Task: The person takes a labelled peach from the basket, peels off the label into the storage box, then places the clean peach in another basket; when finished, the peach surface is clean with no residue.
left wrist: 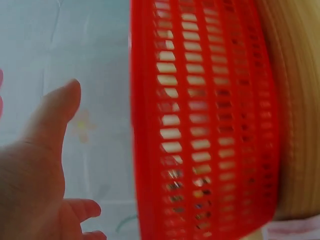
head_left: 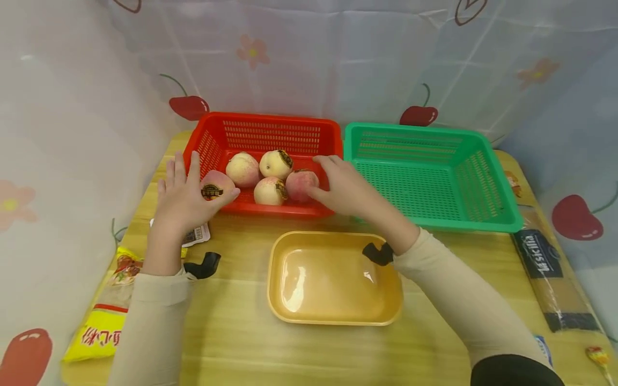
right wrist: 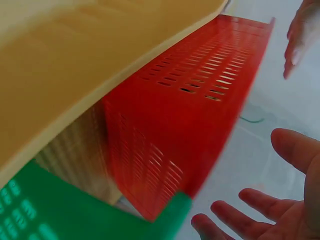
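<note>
Several peaches, some with dark labels, lie in the red basket at the back of the table. My left hand is over the basket's left front corner, fingers spread and thumb pointing inward, beside the leftmost peach. Over the right end, my right hand has its fingers parted, the thumb overlapping the rightmost peach in the head view. Both wrist views show the hands above the rim with nothing held. A green basket stands right of the red one.
A yellow plastic tub stands in front of the baskets. At left lie a yellow food bag and a small packet. A long pasta bag and a lollipop lie at right. A patterned curtain hangs behind.
</note>
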A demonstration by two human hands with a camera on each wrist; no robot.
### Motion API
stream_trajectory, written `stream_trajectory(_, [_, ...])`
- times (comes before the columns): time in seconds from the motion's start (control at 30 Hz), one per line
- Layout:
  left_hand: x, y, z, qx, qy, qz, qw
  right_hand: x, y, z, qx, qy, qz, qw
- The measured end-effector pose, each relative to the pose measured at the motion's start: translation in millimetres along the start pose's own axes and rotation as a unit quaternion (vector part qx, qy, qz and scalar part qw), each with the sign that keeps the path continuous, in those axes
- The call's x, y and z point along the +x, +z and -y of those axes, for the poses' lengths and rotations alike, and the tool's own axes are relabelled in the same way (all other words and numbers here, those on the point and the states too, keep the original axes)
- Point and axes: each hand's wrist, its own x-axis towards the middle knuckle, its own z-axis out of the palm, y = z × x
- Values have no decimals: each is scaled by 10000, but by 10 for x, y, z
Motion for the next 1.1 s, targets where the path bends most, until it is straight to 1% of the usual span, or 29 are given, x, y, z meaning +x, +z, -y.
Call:
stream_trajectory(0.13, [76, -10, 135, -92, -237, 170, 9995, 278, 99, 35, -44, 143, 338, 9993])
stream_trajectory(0.23, [129, 13, 189, -142, -338, 294, 9989, 429, 163, 38, -148, 321, 570, 9977])
stream_trajectory(0.3, [157, 30, 213, -191, -369, 377, 9984, 502, 193, 42, -334, 441, 757, 9956])
stream_trajectory(0.47, [195, 62, 265, -382, -465, 538, 9967, 642, 223, 79, -779, 603, 1375, 9856])
stream_trajectory(0.57, [196, 72, 291, -462, -518, 522, 9962, 692, 228, 106, -821, 650, 1665, 9805])
stream_trajectory(0.67, [187, 78, 294, -449, -535, 494, 9963, 708, 233, 121, -814, 664, 1856, 9770])
stream_trajectory(0.9, [173, 83, 288, -475, -561, 484, 9961, 727, 255, 138, -916, 505, 2033, 9735])
stream_trajectory(1.0, [168, 77, 284, -489, -574, 483, 9960, 733, 260, 140, -861, 500, 2057, 9735])
stream_trajectory(1.07, [168, 75, 283, -483, -589, 479, 9959, 734, 278, 128, -780, 417, 1900, 9778])
stream_trajectory(1.1, [169, 76, 284, -483, -597, 483, 9959, 730, 291, 123, -781, 343, 1740, 9810])
